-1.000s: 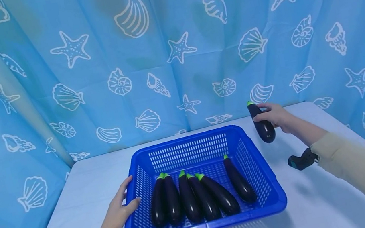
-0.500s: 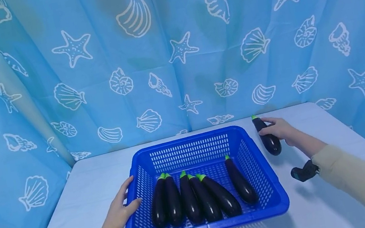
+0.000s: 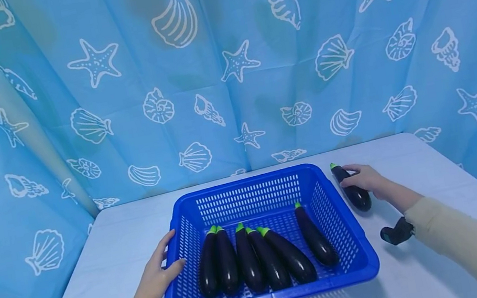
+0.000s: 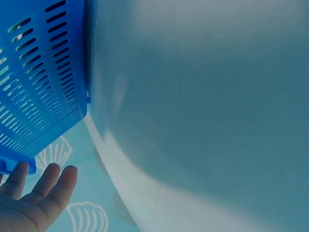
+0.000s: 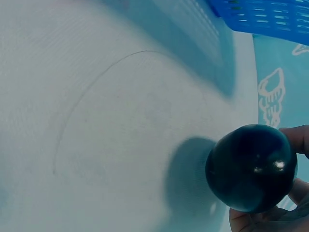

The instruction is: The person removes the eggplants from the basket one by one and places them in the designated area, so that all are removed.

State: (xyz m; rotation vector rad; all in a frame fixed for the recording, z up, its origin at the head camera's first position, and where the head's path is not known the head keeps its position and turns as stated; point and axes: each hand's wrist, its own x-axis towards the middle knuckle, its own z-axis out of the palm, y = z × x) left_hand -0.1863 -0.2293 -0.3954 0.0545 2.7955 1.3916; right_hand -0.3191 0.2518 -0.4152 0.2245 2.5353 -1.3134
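A blue plastic basket (image 3: 271, 296) holds several dark purple eggplants with green caps; one eggplant (image 3: 315, 236) lies apart at its right side. My left hand (image 3: 157, 275) rests against the basket's left rim, thumb over the edge. In the left wrist view, the fingers (image 4: 59, 191) are extended beneath the rim. Right of the basket, my right hand (image 3: 365, 181) holds another eggplant (image 3: 352, 192) around its middle, green cap pointing away. The right wrist view shows that eggplant's round end (image 5: 251, 169) with its shadow beside it; whether it touches the table cannot be told.
The basket stands on a white-covered table (image 3: 418, 165). A blue curtain (image 3: 232, 113) with white shell and starfish prints hangs behind and at both sides. A black wrist device (image 3: 397, 232) sits at the right sleeve.
My right hand has lowered the held eggplant toward the table, right of the basket. The left hand and the eggplants in the basket have stayed in place.
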